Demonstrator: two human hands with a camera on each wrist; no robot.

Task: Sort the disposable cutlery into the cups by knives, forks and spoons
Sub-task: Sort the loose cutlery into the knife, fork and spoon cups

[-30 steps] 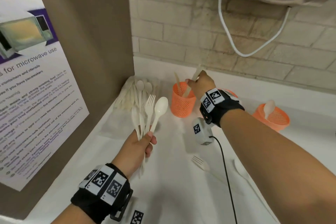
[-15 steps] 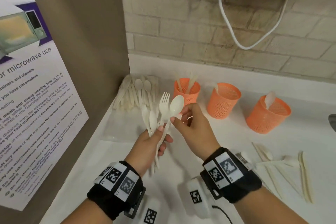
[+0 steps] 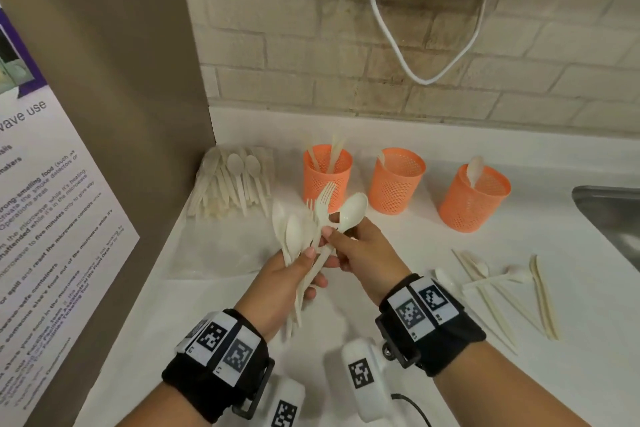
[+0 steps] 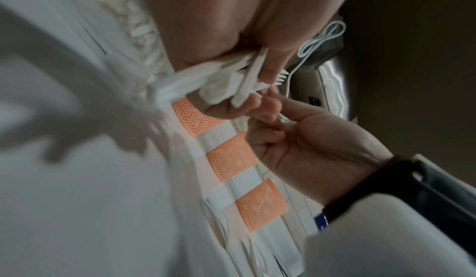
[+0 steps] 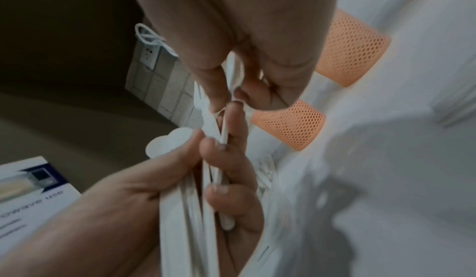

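My left hand [image 3: 309, 265] grips a bundle of white plastic cutlery [image 3: 294, 236], spoons and forks fanned upward, over the counter. My right hand [image 3: 341, 241] pinches the neck of the rightmost spoon [image 3: 354, 211] in that bundle; the right wrist view shows thumb and finger closed on the spoon [image 5: 233, 71]. Behind stand three orange mesh cups: the left cup [image 3: 327, 180] holds knives, the middle cup [image 3: 396, 184] one piece I cannot identify, the right cup [image 3: 475, 201] a spoon. In the left wrist view the bundle [image 4: 219, 78] sits in my fist.
A stack of unsorted cutlery [image 3: 232, 184] lies in the back left corner against the brown panel. Loose knives and spoons [image 3: 502, 288] lie on the counter at right. A steel sink [image 3: 609, 215] lies at the far right. A white cable [image 3: 398, 55] hangs above the cups.
One second ago my right hand was at the left cup with a knife. It has come back to the bundle and taken hold of the spoon. The left hand rose slightly.
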